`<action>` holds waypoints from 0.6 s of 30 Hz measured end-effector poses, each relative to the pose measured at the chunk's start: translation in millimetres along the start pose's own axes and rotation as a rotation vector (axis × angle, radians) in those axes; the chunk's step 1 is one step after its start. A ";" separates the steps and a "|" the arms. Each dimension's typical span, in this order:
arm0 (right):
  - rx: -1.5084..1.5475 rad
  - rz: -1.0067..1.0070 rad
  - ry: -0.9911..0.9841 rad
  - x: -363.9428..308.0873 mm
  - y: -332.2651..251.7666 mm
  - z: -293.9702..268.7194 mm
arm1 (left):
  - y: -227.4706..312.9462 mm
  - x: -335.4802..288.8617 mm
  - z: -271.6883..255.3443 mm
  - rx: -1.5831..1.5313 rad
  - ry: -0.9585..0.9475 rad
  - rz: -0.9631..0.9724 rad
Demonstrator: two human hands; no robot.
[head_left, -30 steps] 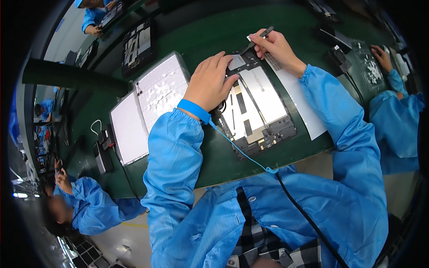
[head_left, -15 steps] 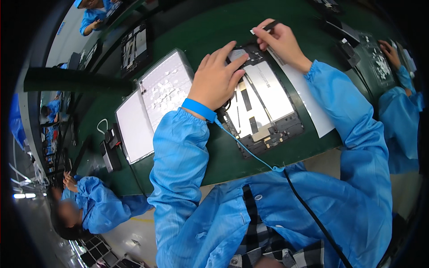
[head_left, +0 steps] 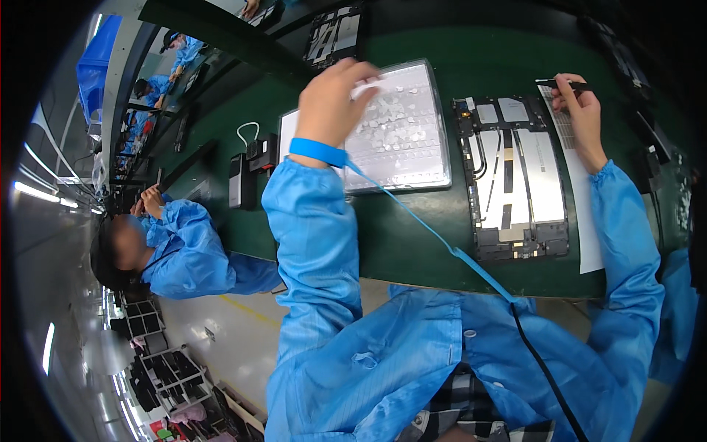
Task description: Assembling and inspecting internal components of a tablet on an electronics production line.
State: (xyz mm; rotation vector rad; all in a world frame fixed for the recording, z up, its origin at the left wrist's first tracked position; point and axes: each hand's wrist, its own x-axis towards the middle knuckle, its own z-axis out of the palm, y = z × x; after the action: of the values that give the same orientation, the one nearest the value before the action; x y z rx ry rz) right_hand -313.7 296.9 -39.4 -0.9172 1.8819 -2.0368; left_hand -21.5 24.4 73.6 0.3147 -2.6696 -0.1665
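An opened tablet (head_left: 545, 180) lies on the green bench, its silver battery plates, dark cables and boards bare. Beyond its left side is a clear tray (head_left: 446, 166) holding many small white pieces (head_left: 401, 114). My left hand (head_left: 335, 99), with a blue wrist strap (head_left: 318, 151), hovers over the tray's left part, thumb and fingers apart and slightly blurred; I see nothing in it. Right of the tablet, my right hand (head_left: 578, 110) pinches a slim black tool (head_left: 576, 86), apparently tweezers, above the top of a long white sheet (head_left: 588, 236) with a printed grid.
Left of the tray stand a dark box-shaped device (head_left: 239, 180) and a plug with a white cable loop (head_left: 249, 134). Another opened tablet (head_left: 333, 37) lies at the back. A co-worker in blue (head_left: 195, 247) sits at left. The strap's cord (head_left: 412, 214) crosses the bench edge.
My left hand has left the tablet and moved left over the tray. The right hand with the tool has gone from the tablet's top to the white sheet. The view has turned left.
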 end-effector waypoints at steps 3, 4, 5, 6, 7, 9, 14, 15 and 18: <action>0.004 0.026 0.013 -1.2 -4.5 12.0 | -49.7 -24.4 17.2 0.025 -0.028 -0.277; 0.018 0.046 0.018 -0.4 -5.3 14.3 | -58.0 -29.8 23.9 0.009 -0.038 -0.401; 0.009 0.048 0.008 -0.5 -5.7 12.3 | -58.4 -31.2 30.9 -0.033 0.009 -0.405; -0.009 0.032 0.011 -0.3 -4.9 9.3 | -61.6 -32.1 34.7 -0.041 0.011 -0.417; -0.026 0.015 0.014 -0.5 -5.0 8.4 | -65.1 -33.7 37.7 -0.036 0.040 -0.418; -0.032 0.037 0.021 -2.8 -8.1 10.6 | -62.4 -30.5 39.0 -0.013 0.057 -0.446; -0.023 0.062 0.022 -3.2 -8.1 11.5 | -62.5 -37.0 36.8 -0.066 0.025 -0.326; -0.020 0.061 0.023 -3.2 -7.7 13.1 | -64.9 -39.1 36.0 -0.075 0.029 -0.220; -0.007 0.069 0.009 -3.4 -6.7 11.0 | -70.1 -41.7 33.8 -0.017 0.006 -0.140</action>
State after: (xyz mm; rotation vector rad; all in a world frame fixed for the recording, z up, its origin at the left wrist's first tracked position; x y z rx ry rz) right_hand -303.1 290.8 -34.1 -0.8349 1.8991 -1.9992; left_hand 13.6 -30.9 14.4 0.4958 -2.6384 -0.2313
